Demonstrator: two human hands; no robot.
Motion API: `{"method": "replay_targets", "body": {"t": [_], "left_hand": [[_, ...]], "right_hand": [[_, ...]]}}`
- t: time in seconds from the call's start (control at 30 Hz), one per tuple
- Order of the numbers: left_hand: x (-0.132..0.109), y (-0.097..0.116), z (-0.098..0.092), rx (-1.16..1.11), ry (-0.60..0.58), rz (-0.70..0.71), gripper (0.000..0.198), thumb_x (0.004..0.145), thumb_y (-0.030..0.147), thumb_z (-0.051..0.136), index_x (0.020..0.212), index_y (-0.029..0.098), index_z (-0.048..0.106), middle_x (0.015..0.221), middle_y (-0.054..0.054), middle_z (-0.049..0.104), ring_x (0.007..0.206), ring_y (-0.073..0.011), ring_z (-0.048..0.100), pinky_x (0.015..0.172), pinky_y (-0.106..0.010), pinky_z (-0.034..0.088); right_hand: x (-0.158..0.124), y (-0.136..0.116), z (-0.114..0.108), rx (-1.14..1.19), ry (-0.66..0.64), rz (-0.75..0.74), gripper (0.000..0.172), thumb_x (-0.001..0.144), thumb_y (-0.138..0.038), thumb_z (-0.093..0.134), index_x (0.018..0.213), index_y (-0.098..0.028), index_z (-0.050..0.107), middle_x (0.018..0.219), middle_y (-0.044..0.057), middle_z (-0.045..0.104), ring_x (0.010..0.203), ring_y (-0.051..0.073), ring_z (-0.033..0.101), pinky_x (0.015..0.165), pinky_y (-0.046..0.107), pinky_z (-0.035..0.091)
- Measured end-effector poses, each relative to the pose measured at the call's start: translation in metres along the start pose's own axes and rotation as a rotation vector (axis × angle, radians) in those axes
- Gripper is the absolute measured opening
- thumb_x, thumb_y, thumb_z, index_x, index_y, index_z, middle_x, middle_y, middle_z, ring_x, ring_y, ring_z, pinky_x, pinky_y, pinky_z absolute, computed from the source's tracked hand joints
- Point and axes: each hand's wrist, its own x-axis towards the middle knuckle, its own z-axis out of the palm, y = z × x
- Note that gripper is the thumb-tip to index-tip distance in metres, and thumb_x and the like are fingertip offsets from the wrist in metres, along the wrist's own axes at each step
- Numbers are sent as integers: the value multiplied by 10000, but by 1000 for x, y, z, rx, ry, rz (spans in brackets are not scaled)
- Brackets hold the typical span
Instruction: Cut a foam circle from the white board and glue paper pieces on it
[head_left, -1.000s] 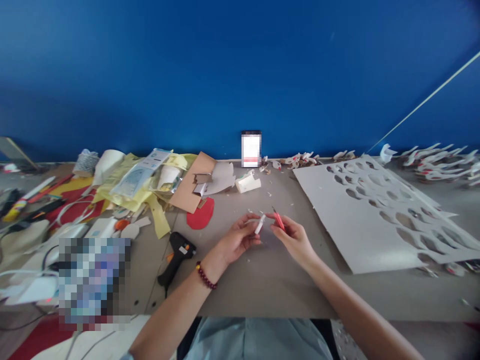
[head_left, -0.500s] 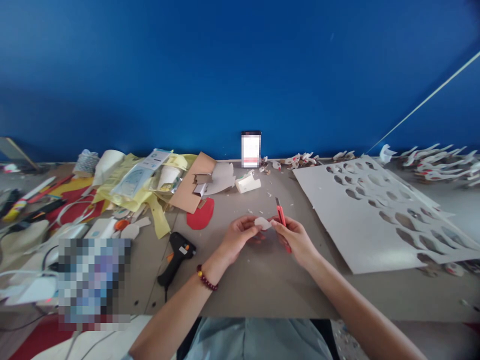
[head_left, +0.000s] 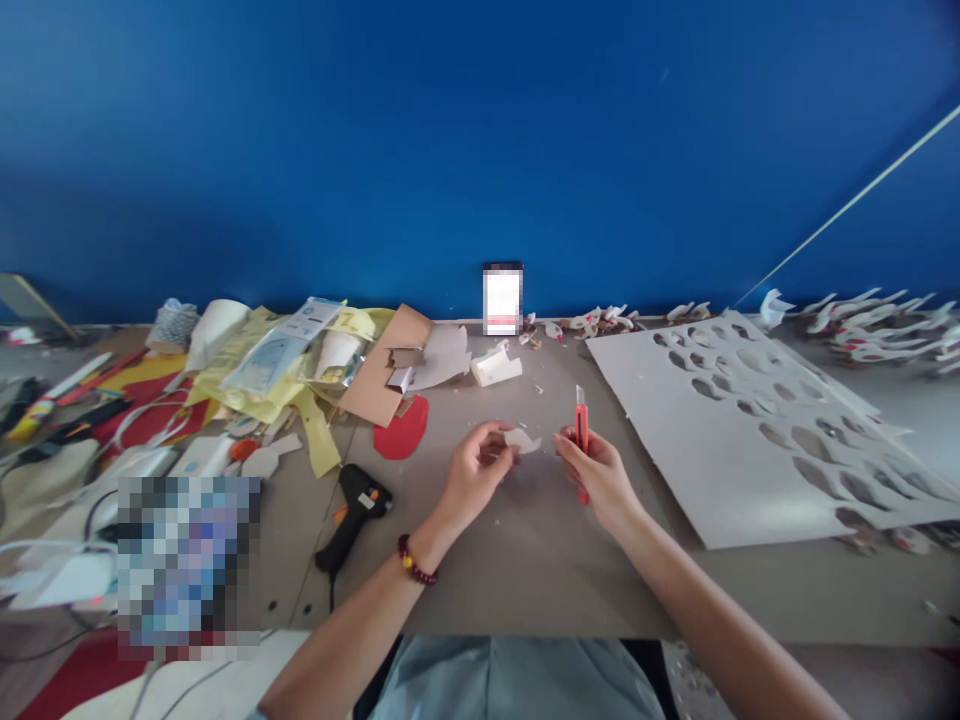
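Observation:
Between the thumb and fingers of my left hand (head_left: 481, 462) is a small white cut-out piece (head_left: 521, 440), probably card, with a thin curved tip pointing right. My right hand (head_left: 600, 472) is closed around a red utility knife (head_left: 582, 430), its blade up and pointing away from me. A short gap separates the knife from the white piece. Both hands are just above the grey-brown table (head_left: 517, 560), in front of my body. A red rounded piece (head_left: 401, 428) lies to the left of my left hand.
A black glue gun (head_left: 358, 510) lies left of my forearm. To the right is a large white sheet (head_left: 675, 440) with many cut-out holes. A phone (head_left: 502, 300) leans on the blue wall. Brown cardboard (head_left: 375, 385), a white roll (head_left: 496, 368) and clutter fill the back left.
My right hand with the knife has moved right, away from the white piece, and the knife is now more upright. The white piece has turned in my left hand.

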Motion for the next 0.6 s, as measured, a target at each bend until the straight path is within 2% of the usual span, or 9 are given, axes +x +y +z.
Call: {"method": "replay_targets", "body": {"t": [0.23,0.43,0.5,0.6], "left_hand": [[1,2,-1,26,25,7,351,687,378,724,958,183,614,809,-35,672,652,-124,620,577,-214,491],[4,1,-1,-230,26,-56,370,593,336,804,780,186,522,697,19,637,576,-116,600,536,-221,473],[4,0,-1,-259,15,-69,355,602,314,801,833,185,566,692,23,645,566,-113,593,550,-231,476],[4,1,-1,-231,-6,-96,351,618,312,789,912,172,658,796,-26,700,627,-127,612,600,-247,485]], "right_hand": [[-2,-1,2,-58,-28,-19,407,725,-472,682,1001,-182,606,765,-8,594,396,22,257,353,205,169],[-2,3,-1,-125,-127,-69,371,767,-458,659,1014,-185,617,708,-23,547,419,29,294,375,195,199],[-2,4,0,-148,-158,-83,363,775,-461,653,1001,-178,626,699,-21,539,431,32,303,388,196,206],[-4,3,1,-135,-176,-48,383,780,-489,637,1006,-180,631,666,-32,499,438,42,300,393,200,197]]}}
